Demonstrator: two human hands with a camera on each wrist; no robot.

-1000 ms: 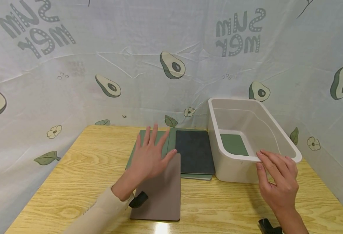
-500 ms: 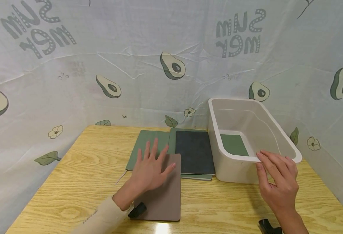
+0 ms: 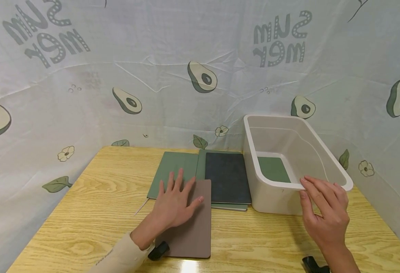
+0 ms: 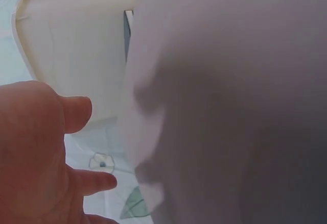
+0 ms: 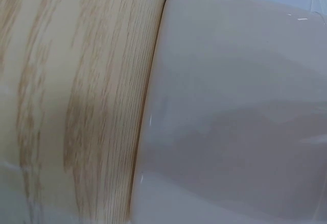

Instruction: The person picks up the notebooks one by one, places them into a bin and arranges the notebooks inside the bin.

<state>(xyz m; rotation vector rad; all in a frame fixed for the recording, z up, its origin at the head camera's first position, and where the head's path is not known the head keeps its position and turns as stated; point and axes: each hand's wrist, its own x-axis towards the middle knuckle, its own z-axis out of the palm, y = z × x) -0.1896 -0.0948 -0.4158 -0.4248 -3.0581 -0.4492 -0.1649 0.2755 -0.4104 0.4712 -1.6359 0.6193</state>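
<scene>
My left hand is spread over a brown notebook with rounded corners, its fingertips overlapping the lower part of a green notebook. In the left wrist view, finger shadows fall on the brown cover, and the thumb stands apart from it. To the right lies a black notebook on top of another green one. My right hand grips the near rim of a pale plastic bin, fingers over the edge and thumb on the outer wall. Only the bin's wall and the table appear in the right wrist view.
Inside the bin, a flat green item lies on the floor. A thin ribbon trails from the left green notebook onto the wooden table. Behind the table hangs a white cloth printed with avocados.
My left hand has drawn back toward me over the brown notebook, uncovering more of the left green notebook and its ribbon. The right hand keeps its place on the bin's rim.
</scene>
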